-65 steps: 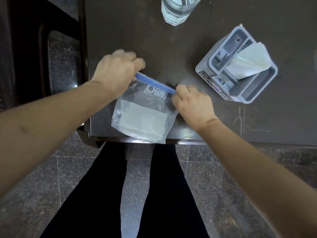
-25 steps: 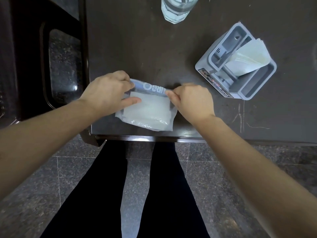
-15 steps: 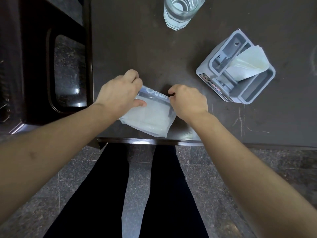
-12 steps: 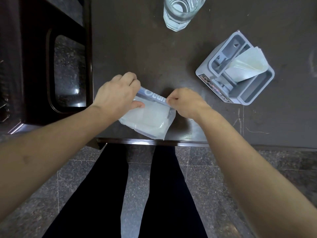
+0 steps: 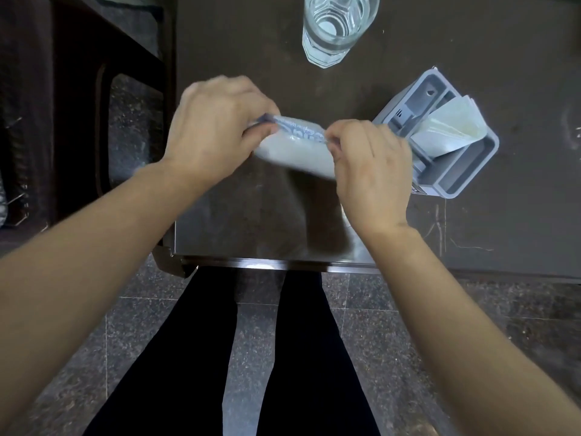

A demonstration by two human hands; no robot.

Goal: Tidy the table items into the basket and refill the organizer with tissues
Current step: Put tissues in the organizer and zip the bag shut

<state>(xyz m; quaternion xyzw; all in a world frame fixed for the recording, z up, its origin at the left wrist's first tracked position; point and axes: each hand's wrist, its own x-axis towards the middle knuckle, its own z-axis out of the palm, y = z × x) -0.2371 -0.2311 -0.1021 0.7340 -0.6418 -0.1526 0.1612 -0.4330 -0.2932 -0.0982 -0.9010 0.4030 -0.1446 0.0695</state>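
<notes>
A clear zip bag of white tissues (image 5: 295,152) with a blue seal strip hangs blurred just above the dark table (image 5: 408,51). My left hand (image 5: 217,127) pinches its left top corner and my right hand (image 5: 371,158) pinches the right top corner. To the right stands the grey plastic organizer (image 5: 465,177), with a folded stack of white tissues (image 5: 449,130) leaning in its middle compartment. The organizer's near-left part is hidden behind my right hand. No basket is in view.
A glass of water (image 5: 336,26) stands at the table's far edge, behind the bag. The table's front edge (image 5: 283,264) runs just above my legs. A dark chair (image 5: 103,99) stands to the left of the table, over a granite floor.
Both hands have lifted the bag off the table near the front edge and carried it away from me, up and a little right, toward the organizer. The bag now shows motion blur.
</notes>
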